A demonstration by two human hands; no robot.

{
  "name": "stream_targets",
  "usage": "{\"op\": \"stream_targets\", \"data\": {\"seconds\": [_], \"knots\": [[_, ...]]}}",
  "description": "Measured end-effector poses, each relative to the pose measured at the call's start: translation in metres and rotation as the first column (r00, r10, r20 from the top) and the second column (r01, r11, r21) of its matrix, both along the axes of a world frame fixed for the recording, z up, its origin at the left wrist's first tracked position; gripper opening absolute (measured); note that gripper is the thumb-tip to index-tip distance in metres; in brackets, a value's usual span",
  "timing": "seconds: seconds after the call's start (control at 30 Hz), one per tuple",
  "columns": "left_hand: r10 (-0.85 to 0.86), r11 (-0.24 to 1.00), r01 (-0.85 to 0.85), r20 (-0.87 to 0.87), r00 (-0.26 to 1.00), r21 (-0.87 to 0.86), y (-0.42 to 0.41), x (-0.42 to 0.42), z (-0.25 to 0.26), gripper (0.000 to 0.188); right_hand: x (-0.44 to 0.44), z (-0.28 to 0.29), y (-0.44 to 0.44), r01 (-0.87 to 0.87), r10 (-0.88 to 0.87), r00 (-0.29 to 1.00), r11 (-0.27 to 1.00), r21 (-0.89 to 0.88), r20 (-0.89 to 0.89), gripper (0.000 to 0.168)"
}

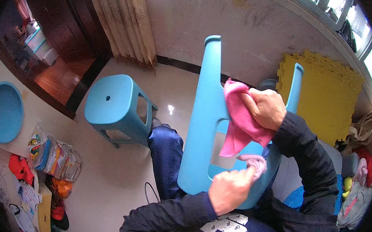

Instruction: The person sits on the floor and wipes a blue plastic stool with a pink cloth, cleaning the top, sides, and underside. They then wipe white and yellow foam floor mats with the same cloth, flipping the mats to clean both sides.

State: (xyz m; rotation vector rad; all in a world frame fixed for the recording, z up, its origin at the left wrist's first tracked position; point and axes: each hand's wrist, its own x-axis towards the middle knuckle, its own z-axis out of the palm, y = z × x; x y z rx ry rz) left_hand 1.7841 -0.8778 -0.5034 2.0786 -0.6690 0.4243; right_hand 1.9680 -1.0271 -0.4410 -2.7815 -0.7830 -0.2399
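A blue plastic stool lies tipped across my lap, its legs pointing away from me. My right hand grips a bright pink cloth bunched against the inner edge of one leg. Lower down, by the opening in the stool's side, my left hand has a paler pink cloth at its fingertips. Whether the two pink pieces are joined, I cannot tell. Part of the stool is hidden behind the cloth and my right forearm.
A second blue plastic stool stands upright beside my knee. Yellow foam mats lean under the window at the right. A blue oval basin, a clear bag of items and a small cabinet are at the left.
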Motion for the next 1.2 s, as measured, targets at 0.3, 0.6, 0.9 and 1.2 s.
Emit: {"op": "stream_targets", "data": {"seconds": [0.3, 0.6, 0.9, 1.2], "knots": [[0.189, 0.979, -0.202, 0.335, 0.923, 0.003, 0.109, 0.068, 0.010, 0.032, -0.052, 0.017, -0.015, -0.022, 0.001, 0.998, 0.956, 0.294, 0.069, 0.036], [0.276, 0.944, -0.279, -0.042, 0.960, -0.176, 0.055, 0.185, 0.042, 0.059, -0.080, 0.020, -0.020, -0.143, 0.113, 0.986, 0.953, 0.268, 0.123, 0.026], [0.139, 0.988, -0.119, 0.232, 0.963, -0.097, 0.015, 0.166, 0.037, 0.034, -0.087, -0.003, -0.077, -0.087, 0.031, 0.993, 0.853, 0.515, 0.116, 0.023], [-0.369, 0.729, -0.112, -0.526, 0.766, -0.675, 0.075, -0.034, -0.070, 0.032, -0.064, -0.033, -0.122, -0.004, -0.084, 0.989, 0.800, 0.600, 0.118, 0.035]]}}
